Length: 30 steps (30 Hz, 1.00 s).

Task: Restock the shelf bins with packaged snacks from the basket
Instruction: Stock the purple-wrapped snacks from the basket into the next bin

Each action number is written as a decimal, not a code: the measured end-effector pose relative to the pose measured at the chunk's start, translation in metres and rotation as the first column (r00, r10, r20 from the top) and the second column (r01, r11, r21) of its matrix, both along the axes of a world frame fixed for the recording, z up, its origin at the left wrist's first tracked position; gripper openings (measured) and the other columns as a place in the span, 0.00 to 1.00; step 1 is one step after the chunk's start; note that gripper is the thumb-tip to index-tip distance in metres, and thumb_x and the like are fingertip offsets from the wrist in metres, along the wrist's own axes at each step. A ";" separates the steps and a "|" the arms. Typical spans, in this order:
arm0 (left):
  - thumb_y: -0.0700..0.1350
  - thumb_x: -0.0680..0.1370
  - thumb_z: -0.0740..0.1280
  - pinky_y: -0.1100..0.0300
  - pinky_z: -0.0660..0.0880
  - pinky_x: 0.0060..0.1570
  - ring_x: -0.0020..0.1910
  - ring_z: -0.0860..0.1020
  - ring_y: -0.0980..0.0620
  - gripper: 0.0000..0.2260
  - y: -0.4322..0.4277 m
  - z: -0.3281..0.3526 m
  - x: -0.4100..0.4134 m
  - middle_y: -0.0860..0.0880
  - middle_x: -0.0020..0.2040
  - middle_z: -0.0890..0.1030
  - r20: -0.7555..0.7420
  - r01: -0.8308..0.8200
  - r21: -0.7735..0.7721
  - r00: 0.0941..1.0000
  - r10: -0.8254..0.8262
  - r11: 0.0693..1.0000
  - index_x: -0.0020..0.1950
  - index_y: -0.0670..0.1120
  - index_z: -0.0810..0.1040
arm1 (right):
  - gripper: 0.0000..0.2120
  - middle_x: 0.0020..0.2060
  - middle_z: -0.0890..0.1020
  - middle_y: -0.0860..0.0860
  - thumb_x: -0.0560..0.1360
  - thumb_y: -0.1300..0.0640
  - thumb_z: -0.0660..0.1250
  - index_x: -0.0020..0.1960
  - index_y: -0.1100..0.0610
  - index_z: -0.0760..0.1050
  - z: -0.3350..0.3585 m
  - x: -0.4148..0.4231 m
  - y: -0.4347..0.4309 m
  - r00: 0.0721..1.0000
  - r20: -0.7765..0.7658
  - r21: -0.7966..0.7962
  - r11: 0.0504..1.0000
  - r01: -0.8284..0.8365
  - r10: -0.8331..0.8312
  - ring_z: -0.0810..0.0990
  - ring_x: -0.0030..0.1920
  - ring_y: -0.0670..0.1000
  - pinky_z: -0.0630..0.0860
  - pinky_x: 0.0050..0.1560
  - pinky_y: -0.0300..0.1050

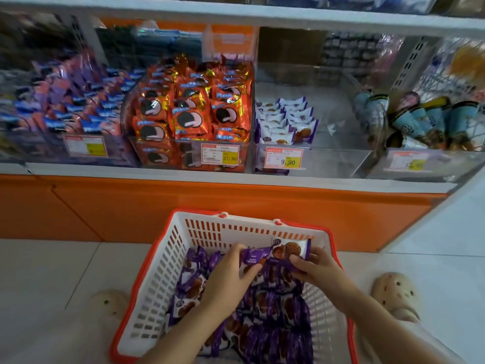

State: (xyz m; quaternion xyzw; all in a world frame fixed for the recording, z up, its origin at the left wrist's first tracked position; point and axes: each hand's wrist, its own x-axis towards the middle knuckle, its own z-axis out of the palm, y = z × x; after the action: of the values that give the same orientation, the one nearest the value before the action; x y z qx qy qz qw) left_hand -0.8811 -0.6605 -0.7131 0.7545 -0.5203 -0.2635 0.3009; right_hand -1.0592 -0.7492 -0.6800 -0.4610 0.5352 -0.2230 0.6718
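A shop shelf [236,179] is shown with its clear bin [338,160] only partly filled, biscuit packets [283,119] stacked at its left side. Below, a white basket [147,264] on the floor is heaped with more packets [273,311]. The left hand [231,274] is curled round a purple packet [253,256]; the right hand [315,266] is pinched on a white-fronted packet [291,249]. Slippery wrappers, loosely held, could be dropped, or spilled into the neighbouring orange-packet bin [157,153].
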 end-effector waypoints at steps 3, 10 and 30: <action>0.57 0.77 0.64 0.77 0.69 0.45 0.45 0.71 0.72 0.13 -0.010 0.026 0.000 0.66 0.50 0.72 -0.027 0.042 -0.074 0.999 -0.044 0.996 0.58 0.58 0.65 | 0.10 0.47 0.84 0.57 0.74 0.60 0.69 0.53 0.59 0.74 0.016 0.000 -0.008 0.993 0.100 0.000 0.998 0.064 -0.064 0.84 0.45 0.51 0.80 0.41 0.38; 0.58 0.78 0.59 0.65 0.58 0.63 0.60 0.67 0.58 0.19 -0.057 0.103 0.029 0.57 0.60 0.71 0.510 0.322 -0.184 0.839 -0.190 0.929 0.66 0.51 0.68 | 0.18 0.50 0.82 0.62 0.71 0.68 0.69 0.59 0.64 0.72 0.054 -0.005 -0.043 0.989 0.133 -0.103 0.992 0.076 -0.062 0.83 0.47 0.58 0.80 0.43 0.46; 0.55 0.68 0.72 0.62 0.79 0.38 0.63 0.68 0.47 0.18 -0.138 0.114 0.059 0.44 0.61 0.75 0.771 0.553 -0.242 0.608 -0.188 0.797 0.51 0.46 0.79 | 0.19 0.53 0.80 0.53 0.67 0.57 0.76 0.56 0.56 0.75 0.144 0.052 -0.208 0.707 -0.629 -0.713 0.604 -0.356 -0.325 0.78 0.51 0.54 0.74 0.51 0.48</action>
State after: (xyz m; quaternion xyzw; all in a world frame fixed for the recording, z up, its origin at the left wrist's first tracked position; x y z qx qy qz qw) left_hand -0.8220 -0.7986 -0.5992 0.5724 -0.7905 0.1226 0.1804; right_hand -1.0074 -0.9569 -0.5362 -0.7627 0.5868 -0.2355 0.1361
